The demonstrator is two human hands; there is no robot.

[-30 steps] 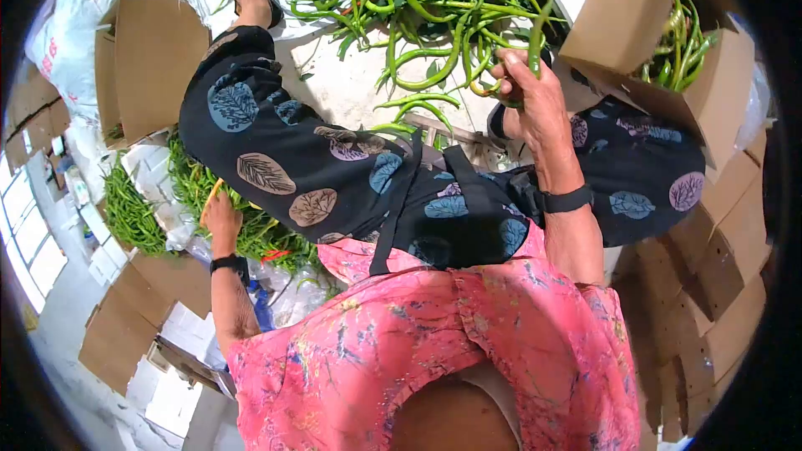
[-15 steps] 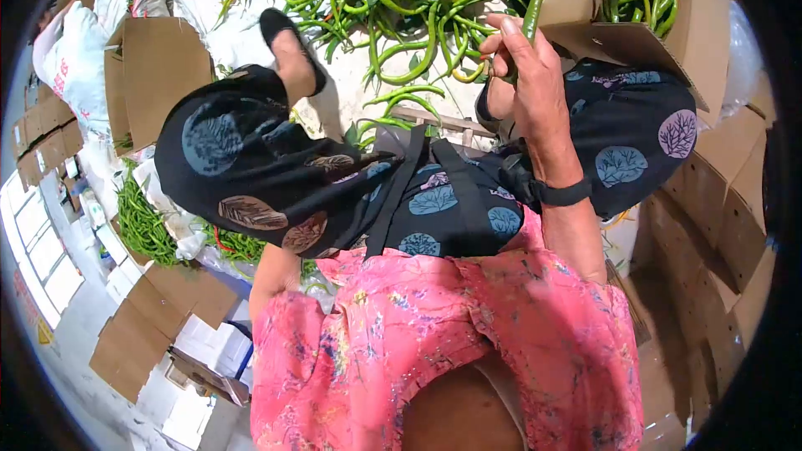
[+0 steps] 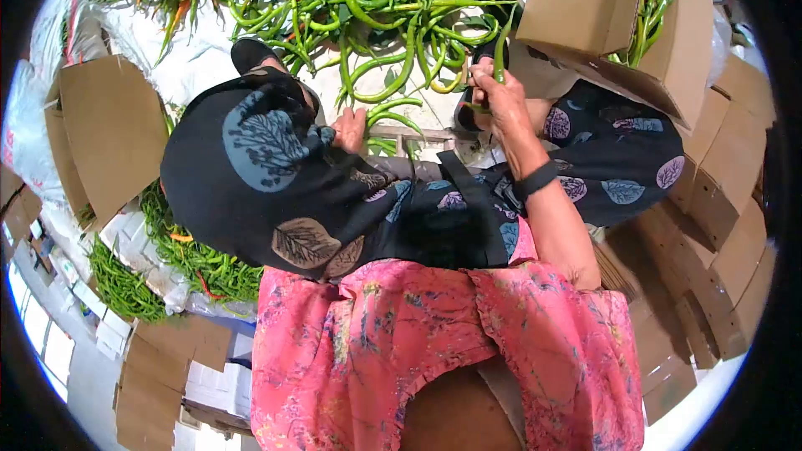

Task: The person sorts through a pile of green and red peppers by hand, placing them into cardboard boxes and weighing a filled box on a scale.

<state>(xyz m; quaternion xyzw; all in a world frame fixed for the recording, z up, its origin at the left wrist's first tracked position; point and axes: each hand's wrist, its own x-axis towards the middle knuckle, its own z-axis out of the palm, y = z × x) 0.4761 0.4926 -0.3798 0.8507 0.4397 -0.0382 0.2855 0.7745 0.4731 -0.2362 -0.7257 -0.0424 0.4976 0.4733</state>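
Note:
A long green pepper (image 3: 500, 52) points upward from my right hand (image 3: 499, 100), whose fingers are wrapped round its lower end. My left hand (image 3: 350, 129) shows beyond my left knee, at the near ends of a few green peppers (image 3: 399, 114) on the white sheet; its fingers are partly hidden, and whether it grips them is unclear. Farther off lies a large heap of long green peppers (image 3: 368, 0), with a few red ones among them.
An open cardboard box (image 3: 585, 0) with green peppers stands at the upper right. Another open box (image 3: 113, 138) is at the left. More green peppers (image 3: 125, 284) lie at the lower left. Stacked cardboard boxes (image 3: 710, 192) stand at the right.
My left hand has come into view by the small peppers. My right hand has moved down and left, still with the pepper. The whole view has shifted.

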